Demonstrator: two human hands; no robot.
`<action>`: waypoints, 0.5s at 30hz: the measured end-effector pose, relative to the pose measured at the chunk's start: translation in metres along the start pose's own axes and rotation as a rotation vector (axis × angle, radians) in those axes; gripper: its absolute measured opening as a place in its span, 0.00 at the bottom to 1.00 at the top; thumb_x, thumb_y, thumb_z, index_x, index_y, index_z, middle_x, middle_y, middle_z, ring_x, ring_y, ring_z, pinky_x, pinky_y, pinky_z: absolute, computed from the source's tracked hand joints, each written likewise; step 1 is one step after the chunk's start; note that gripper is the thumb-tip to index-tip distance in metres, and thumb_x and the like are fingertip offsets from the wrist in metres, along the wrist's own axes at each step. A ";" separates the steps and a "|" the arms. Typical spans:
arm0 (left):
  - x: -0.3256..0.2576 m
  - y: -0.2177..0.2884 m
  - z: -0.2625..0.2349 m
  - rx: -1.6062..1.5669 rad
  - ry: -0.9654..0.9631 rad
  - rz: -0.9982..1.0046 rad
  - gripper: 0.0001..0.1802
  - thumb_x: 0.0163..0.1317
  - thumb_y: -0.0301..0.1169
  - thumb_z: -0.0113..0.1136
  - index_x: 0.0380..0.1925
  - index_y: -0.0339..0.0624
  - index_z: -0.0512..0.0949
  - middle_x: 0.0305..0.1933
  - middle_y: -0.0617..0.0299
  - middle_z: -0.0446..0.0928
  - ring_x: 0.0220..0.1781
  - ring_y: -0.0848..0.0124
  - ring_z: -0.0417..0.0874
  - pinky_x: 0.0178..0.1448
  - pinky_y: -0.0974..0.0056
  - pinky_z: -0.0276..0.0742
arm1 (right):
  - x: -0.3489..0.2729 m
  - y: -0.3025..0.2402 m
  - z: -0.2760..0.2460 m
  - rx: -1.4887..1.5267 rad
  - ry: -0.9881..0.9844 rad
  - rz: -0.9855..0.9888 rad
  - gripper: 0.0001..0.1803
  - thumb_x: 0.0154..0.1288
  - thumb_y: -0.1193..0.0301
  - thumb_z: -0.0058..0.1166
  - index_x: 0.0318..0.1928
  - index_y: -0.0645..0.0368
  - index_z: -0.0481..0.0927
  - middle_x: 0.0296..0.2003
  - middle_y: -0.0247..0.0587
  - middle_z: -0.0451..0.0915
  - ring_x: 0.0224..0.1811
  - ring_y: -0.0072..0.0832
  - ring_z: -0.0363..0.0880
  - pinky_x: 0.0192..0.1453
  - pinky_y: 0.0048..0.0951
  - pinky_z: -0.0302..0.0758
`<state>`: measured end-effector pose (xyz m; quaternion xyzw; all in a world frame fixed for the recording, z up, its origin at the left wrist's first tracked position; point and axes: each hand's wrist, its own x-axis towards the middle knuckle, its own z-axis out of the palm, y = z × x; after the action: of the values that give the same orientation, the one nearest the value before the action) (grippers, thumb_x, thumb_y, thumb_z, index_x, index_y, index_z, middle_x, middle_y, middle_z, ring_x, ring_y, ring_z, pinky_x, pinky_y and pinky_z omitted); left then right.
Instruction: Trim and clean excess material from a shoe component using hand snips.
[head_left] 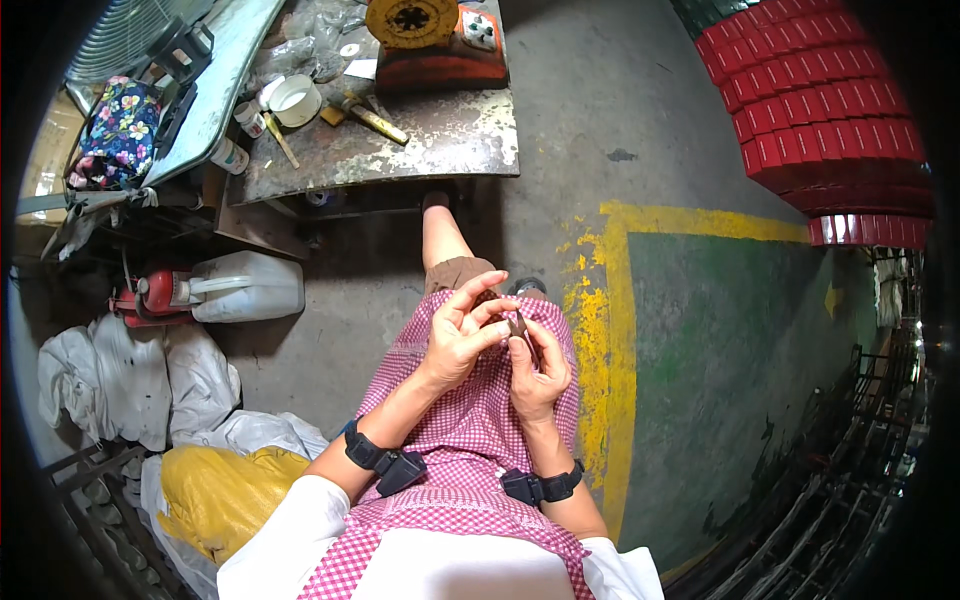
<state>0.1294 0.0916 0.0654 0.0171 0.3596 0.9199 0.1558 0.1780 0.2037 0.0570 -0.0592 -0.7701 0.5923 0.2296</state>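
The scene is evenly and fairly brightly lit by soft light, strongest across the concrete floor in the upper middle of the frame. Shadows are soft: a dark patch lies under the metal worktable at upper centre, and the lower right corner falls into deep gloom where detail is lost. Mild glare shows on the white jerrycan at left. Fisheye distortion bends the yellow floor line and curves the red stacked crates at upper right. A black vignette rings the frame, and edges look slightly soft.
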 end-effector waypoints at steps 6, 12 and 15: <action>0.000 -0.001 -0.002 0.020 -0.009 -0.007 0.32 0.52 0.13 0.56 0.59 0.32 0.60 0.55 0.56 0.68 0.54 0.69 0.73 0.54 0.69 0.75 | 0.000 0.000 0.001 -0.004 0.017 -0.004 0.13 0.57 0.74 0.59 0.42 0.67 0.77 0.32 0.44 0.80 0.32 0.30 0.80 0.36 0.26 0.75; 0.000 -0.004 -0.004 0.042 -0.004 0.013 0.32 0.52 0.13 0.56 0.59 0.32 0.60 0.59 0.56 0.64 0.55 0.68 0.73 0.55 0.68 0.74 | 0.001 -0.001 0.002 -0.004 0.016 0.007 0.13 0.57 0.74 0.58 0.42 0.67 0.77 0.32 0.44 0.80 0.32 0.29 0.80 0.36 0.25 0.75; 0.000 -0.006 -0.005 0.047 -0.006 0.017 0.32 0.52 0.13 0.56 0.59 0.32 0.60 0.60 0.56 0.63 0.55 0.67 0.73 0.55 0.68 0.74 | 0.001 -0.001 0.002 -0.016 0.013 0.007 0.12 0.57 0.74 0.58 0.41 0.67 0.77 0.32 0.44 0.80 0.32 0.29 0.80 0.36 0.25 0.75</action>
<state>0.1307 0.0920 0.0580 0.0264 0.3804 0.9124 0.1486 0.1763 0.2023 0.0576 -0.0677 -0.7730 0.5865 0.2323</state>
